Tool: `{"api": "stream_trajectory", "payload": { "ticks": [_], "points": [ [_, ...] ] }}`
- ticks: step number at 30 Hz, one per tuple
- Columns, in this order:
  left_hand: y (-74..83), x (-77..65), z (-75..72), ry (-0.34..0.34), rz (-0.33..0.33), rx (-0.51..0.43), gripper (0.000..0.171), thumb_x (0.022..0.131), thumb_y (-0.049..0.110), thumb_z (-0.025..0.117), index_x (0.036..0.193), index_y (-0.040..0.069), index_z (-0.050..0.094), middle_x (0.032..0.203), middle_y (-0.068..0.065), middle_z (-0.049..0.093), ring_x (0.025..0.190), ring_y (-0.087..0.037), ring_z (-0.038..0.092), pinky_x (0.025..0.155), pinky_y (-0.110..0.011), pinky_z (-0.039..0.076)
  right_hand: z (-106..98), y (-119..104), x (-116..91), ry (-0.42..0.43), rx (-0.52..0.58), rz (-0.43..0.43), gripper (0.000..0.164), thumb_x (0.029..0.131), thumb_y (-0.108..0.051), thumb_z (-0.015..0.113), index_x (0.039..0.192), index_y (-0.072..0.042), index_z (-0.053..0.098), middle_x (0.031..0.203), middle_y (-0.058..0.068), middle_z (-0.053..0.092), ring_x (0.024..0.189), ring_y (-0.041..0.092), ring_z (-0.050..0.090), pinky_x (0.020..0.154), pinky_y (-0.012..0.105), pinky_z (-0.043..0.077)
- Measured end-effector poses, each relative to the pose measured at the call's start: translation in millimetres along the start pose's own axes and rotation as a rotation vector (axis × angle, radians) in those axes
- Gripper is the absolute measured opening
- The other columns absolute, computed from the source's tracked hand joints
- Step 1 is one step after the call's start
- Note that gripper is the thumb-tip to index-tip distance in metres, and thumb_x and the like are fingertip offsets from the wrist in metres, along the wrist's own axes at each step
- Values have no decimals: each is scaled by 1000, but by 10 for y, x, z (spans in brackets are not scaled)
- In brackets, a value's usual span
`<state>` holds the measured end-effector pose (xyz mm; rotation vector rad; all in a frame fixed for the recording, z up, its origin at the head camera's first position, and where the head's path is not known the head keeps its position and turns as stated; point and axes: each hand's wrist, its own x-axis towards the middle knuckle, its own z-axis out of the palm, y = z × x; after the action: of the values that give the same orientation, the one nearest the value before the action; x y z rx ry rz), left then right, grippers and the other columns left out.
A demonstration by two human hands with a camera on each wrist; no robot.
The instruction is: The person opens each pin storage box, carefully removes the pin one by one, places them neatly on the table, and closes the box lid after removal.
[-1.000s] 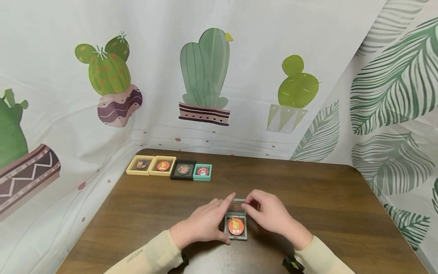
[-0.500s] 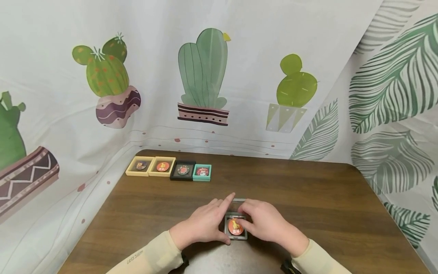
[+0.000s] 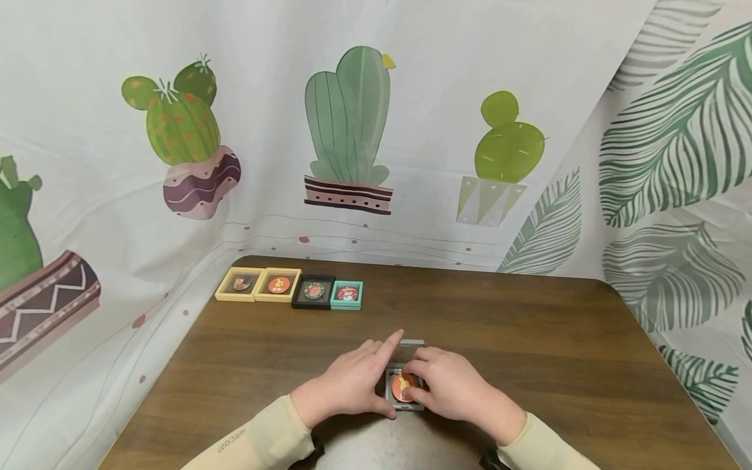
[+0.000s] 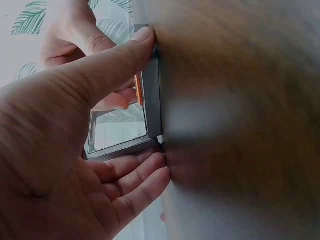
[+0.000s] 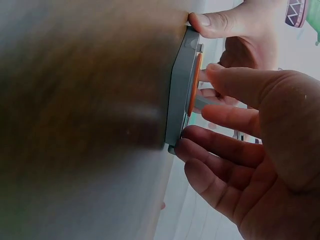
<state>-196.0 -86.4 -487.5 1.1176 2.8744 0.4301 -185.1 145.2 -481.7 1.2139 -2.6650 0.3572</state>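
Observation:
A small grey display case (image 3: 404, 407) stands on the table with its clear lid (image 4: 120, 127) raised. Inside it sits a round orange-red button badge (image 3: 398, 386) with a yellow thumbs-up print, partly covered by fingers. My left hand (image 3: 352, 382) holds the case at the left: its thumb is on the near corner, its other fingers behind the lid. My right hand (image 3: 452, 385) hovers low over the case, thumb and forefinger relaxed and apart across the badge (image 5: 195, 85). In the right wrist view, the right hand's other fingers lie at the case's edge (image 5: 177, 95).
At the back left of the brown wooden table (image 3: 558, 339) stand two yellow cases (image 3: 257, 295), a black case (image 3: 296, 299) and a teal case (image 3: 346, 305) side by side, each with a round badge inside. A cactus-print curtain (image 3: 435, 78) hangs behind the table.
My right hand has let go of the lid's right edge and come down and left over the badge. My left hand has stayed in place, and the lid is still raised.

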Motion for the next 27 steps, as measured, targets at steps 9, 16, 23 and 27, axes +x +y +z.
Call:
{"api": "stream_trajectory", "payload": {
  "ticks": [9,16,23,27],
  "points": [
    [-13,-1,10,2,7,6,136,61,71,80,159,18,3,137,-4,51,119,-19,48,88,-35,49,15,-43,3,23,-17,-13,29,84,-47,74,99,-22,72,87,-14,50,76,5,45,62,22,43],
    [-4,1,-8,0,12,0,136,61,70,81,159,16,4,137,-5,51,119,-20,49,87,-36,49,21,-60,-1,32,-43,-14,29,85,-47,74,99,-21,72,88,-12,50,76,6,45,61,23,43],
    [0,2,3,-7,-2,-3,136,61,69,81,159,19,1,139,-6,50,125,-25,47,91,-39,48,42,-51,1,55,-63,-37,28,83,-45,76,97,-21,72,88,-11,51,78,7,47,62,25,45],
    [-3,6,0,-9,-3,2,136,61,70,81,159,19,1,139,-6,50,124,-24,47,91,-38,48,50,-48,3,65,-60,-51,27,82,-44,76,96,-21,72,87,-12,50,77,7,46,62,24,44]
  ]
}}
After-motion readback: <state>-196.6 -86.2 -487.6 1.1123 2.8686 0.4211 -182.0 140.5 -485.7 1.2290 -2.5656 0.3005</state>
